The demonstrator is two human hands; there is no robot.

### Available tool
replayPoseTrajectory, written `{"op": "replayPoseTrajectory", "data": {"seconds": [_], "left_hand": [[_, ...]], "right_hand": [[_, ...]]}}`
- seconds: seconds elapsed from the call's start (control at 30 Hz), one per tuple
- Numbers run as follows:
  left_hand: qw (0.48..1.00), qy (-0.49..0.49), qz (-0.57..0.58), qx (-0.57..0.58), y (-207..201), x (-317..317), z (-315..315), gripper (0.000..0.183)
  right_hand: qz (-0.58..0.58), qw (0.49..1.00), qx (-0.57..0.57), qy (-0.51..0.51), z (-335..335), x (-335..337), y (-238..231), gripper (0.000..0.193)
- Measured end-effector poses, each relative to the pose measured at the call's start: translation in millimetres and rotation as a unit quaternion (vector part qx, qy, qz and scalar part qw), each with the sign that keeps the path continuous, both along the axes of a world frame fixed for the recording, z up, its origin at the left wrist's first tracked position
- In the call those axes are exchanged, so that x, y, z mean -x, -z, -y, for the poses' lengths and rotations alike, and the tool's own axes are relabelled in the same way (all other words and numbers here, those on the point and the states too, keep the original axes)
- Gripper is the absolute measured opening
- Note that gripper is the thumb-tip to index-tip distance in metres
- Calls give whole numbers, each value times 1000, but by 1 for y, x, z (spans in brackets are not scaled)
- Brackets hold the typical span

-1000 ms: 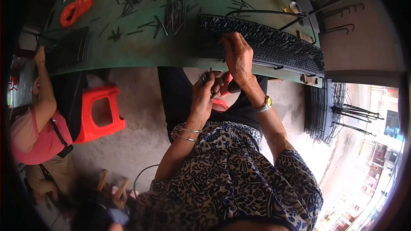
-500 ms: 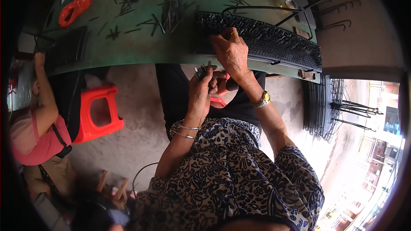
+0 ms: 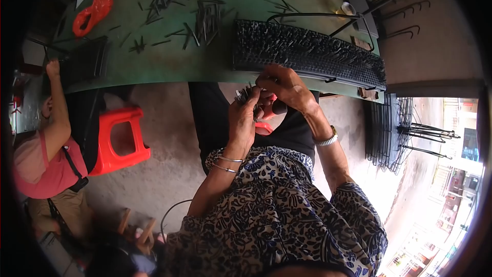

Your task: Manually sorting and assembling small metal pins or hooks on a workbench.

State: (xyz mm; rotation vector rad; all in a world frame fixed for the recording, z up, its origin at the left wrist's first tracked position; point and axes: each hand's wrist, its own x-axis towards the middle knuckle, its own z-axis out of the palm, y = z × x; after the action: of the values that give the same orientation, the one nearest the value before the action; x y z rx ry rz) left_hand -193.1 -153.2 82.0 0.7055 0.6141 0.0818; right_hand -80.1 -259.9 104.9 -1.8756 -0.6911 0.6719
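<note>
My left hand [image 3: 243,117] is closed around a small bunch of thin dark metal strips [image 3: 246,94], their ends sticking up past the fingers. Right beside it, in front of the table edge, my right hand [image 3: 290,88] has its fingers pinched together near the tips of the bunch; what it pinches is too small to make out. Just beyond my hands, on the green table [image 3: 169,66], lies a long black perforated rack [image 3: 307,54]. Many dark strips stand upright in its far rows, while holes show in its near rows.
Loose dark strips [image 3: 207,20] lie across the table, with a red plastic bag [image 3: 95,13] at the far left. A red stool [image 3: 120,141] stands on the floor. To the left sits another person [image 3: 46,164]. Wire racks [image 3: 389,131] stand at the right.
My right hand has drawn back from the rack toward me, down to the bunch of strips in my left hand. The left hand still grips the bunch and has barely moved.
</note>
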Motion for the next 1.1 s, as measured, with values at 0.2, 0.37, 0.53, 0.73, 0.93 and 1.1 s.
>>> {"op": "replayPoseTrajectory", "data": {"seconds": [0.2, 0.37, 0.53, 0.73, 0.93, 1.1], "left_hand": [[997, -16, 45, -59, 6, 3, 2, 28], [996, -9, 36, -82, 5, 0, 1, 24], [995, -6, 45, -88, 12, 1, 4, 22], [991, -11, 53, -120, 6, 0, 3, 22], [999, -42, -29, 17, 12, -8, 0, 29], [991, 12, 1, 132, 37, -1, 0, 34]], "right_hand": [[-23, 1000, -15, 9, -1, 3, 7, 21], [-28, 998, -16, 54, -6, 6, -5, 21], [-80, 996, -38, 33, -4, 3, 0, 19], [-40, 999, 16, 19, -1, 3, -10, 18], [120, 987, 18, 104, -3, -5, -9, 14], [292, 935, -29, 201, -20, -23, 8, 6]]}}
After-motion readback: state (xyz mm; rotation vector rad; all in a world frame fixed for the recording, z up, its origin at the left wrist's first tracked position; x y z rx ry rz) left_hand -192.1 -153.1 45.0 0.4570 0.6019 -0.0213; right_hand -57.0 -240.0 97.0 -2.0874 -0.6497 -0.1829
